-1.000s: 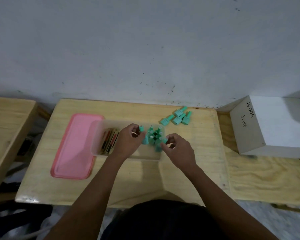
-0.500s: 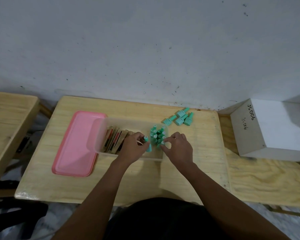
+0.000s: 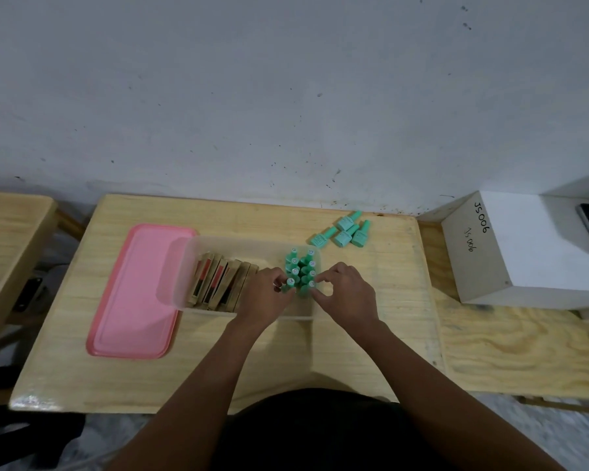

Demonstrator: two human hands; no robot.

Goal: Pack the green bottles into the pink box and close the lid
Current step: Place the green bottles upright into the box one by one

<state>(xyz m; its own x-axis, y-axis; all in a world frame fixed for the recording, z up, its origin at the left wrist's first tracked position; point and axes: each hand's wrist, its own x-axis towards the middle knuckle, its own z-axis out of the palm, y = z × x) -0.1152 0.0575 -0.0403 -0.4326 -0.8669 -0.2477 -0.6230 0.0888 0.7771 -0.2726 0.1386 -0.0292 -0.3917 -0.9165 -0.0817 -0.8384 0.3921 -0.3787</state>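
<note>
- The wooden table [image 3: 354, 341] carried everything for the job, set within easy reach of both arms.
- A white block [image 3: 531, 253] with handwriting on it stood on the neighbouring surface to the right, well apart from the work.
- The pink lid [image 3: 133, 300] lay flat just left of the box, its edge tucked under or against it. It was probably parked there to leave the opening free until packing was done.
- The translucent box [image 3: 181, 266] sat open mid-table. Its left part held a row of flat brown packets [image 3: 218, 282] on edge, and its right end held bottles.
- The left hand [image 3: 261, 300] and right hand [image 3: 349, 295] reached in over the near wall. Each had its fingertips curled in a pinch on one of the nearest bottles, apparently nudging them tight into line.
- The standing bottles [image 3: 301, 268] stood upright in two close columns, caps up, likely to save room.
- Four loose bottles [image 3: 346, 231] lay on their sides on the table beyond the box's far right corner, not yet packed.
</note>
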